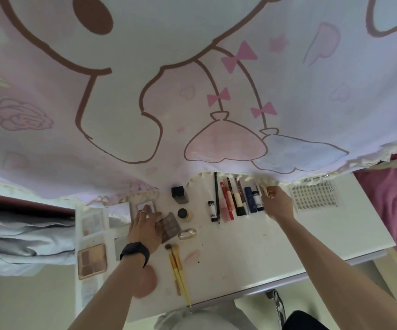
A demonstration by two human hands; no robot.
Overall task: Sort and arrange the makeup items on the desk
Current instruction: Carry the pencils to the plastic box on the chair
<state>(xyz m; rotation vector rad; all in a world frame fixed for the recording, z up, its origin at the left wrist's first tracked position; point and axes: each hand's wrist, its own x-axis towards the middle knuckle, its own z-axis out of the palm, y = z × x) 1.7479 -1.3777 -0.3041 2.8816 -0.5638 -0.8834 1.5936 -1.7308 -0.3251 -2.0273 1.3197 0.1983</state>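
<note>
Two bare forearms reach in from below, the left wearing a black wristband (135, 253). A cartoon-printed curtain (192, 67) hangs over the white desk (311, 234) (its hem lies on the far edge). The left hand (145, 226) lies flat, fingers spread, on an eyeshadow palette (170, 226). The right hand (278, 204) pinches a pale slim tube (263, 189) at the right end of the row of pencils and tubes (231, 201).
</note>
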